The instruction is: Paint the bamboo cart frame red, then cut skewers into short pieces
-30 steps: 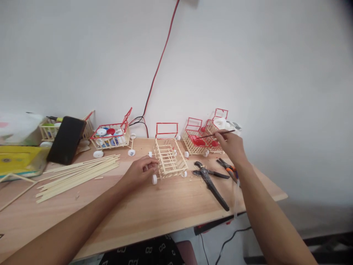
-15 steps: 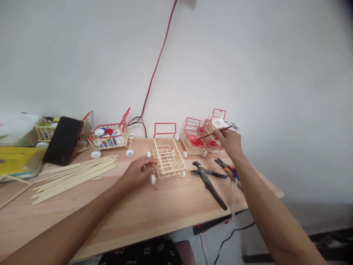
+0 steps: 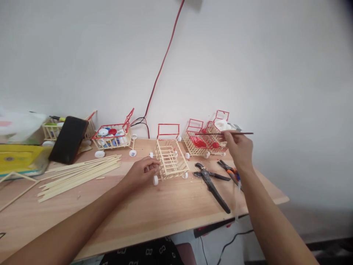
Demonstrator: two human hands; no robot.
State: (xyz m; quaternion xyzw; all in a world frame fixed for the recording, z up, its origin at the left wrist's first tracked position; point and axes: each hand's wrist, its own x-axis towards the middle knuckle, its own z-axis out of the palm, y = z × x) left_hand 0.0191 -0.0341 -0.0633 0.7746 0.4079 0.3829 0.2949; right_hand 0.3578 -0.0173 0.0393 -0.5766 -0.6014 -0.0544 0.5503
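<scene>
Wooden table [image 3: 154, 217] carries the unpainted stick cart [image 3: 171, 160] at centre; the brush tip is hard to make out against the red carts [image 3: 205, 138]. Left hand [image 3: 140, 173] rests against the cart's near-left corner, fingers curled. Right hand [image 3: 239, 147] pinches a thin brush [image 3: 223, 134] above the red carts. Pliers [image 3: 211, 182] lie near the table's right edge.

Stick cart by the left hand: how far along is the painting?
Done: the handle frame is already red, and four white wheels are on. In hand: the left hand steadies the stick cart; the right hand holds a thin brush with its tip at the red paint in a neighbouring cart. Left: the basket rim and slats are bare wood, unlike the red-rimmed carts beside it.
</scene>
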